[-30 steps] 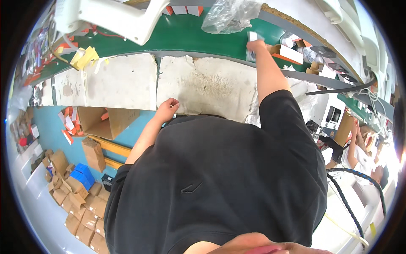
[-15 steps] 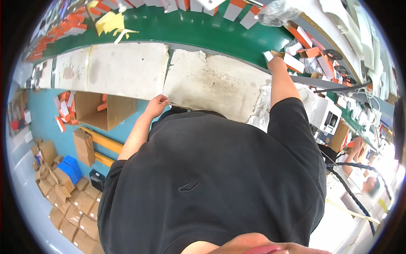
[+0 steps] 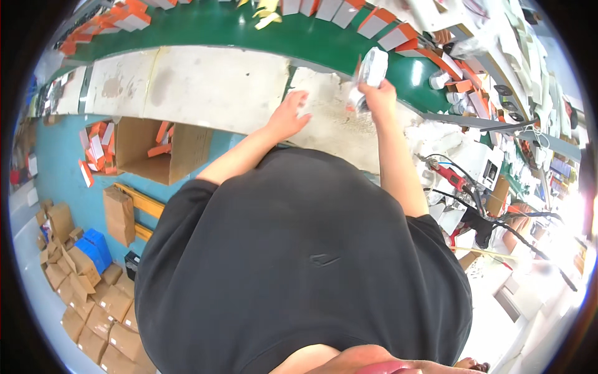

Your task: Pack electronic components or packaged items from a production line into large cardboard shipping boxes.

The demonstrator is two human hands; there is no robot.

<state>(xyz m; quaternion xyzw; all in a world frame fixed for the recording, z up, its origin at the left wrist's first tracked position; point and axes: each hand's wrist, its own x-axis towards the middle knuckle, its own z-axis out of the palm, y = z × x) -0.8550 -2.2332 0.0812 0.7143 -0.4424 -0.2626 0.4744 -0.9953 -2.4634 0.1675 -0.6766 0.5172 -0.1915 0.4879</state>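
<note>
My right hand [image 3: 382, 100] is closed on a small white box [image 3: 374, 65], raised over the far edge of the pale worktop [image 3: 212, 81]. A thin orange-brown flap or side shows at its left, blurred by motion; what is inside cannot be made out. My left hand [image 3: 289, 116] is above the worktop's near edge, left of the box and apart from it. Its fingers are spread, and nothing is in them.
Beyond the worktop runs a green conveyor-like surface [image 3: 205, 31] with orange-and-white boxes [image 3: 372, 23] along its far side. A cardboard carton [image 3: 144, 146] stands below left. Cables and a red-handled tool [image 3: 450, 177] are at the right.
My right hand has come left from the pile at the right, bringing the small white box. My left hand has lifted off the worktop's near edge, moved right and spread its fingers.
</note>
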